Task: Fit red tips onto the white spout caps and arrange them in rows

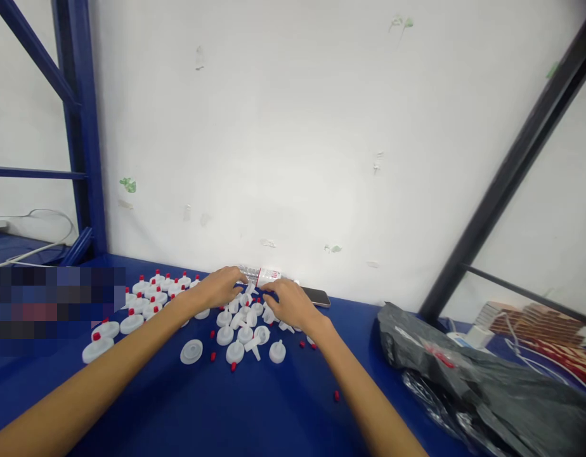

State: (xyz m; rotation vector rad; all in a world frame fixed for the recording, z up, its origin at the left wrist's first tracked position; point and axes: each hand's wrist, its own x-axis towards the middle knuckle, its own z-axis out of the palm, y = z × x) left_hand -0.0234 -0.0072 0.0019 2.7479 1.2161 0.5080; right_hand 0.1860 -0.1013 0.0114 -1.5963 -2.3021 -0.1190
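My left hand (223, 287) is over the far side of a loose pile of white plastic caps (245, 335), its fingers curved and apart. Facing it, my right hand (289, 301) reaches in from the right, thumb and fingers also apart, close to the pieces. Between the hands lies a white nozzle piece (250, 289); I see neither hand clearly gripping anything. Small red tips (213, 357) are scattered around the pile. Left of it, partly behind my left forearm, stand several white caps with red tips (141, 304). One round white disc (191, 351) lies nearer me.
Behind my hands a clear bottle (268, 275) lies on its side by the wall, with a dark phone (316, 296) to its right. A grey plastic bag (468, 374) covers the right side of the blue table (217, 412). Blue metal posts (86, 127) rise at left.
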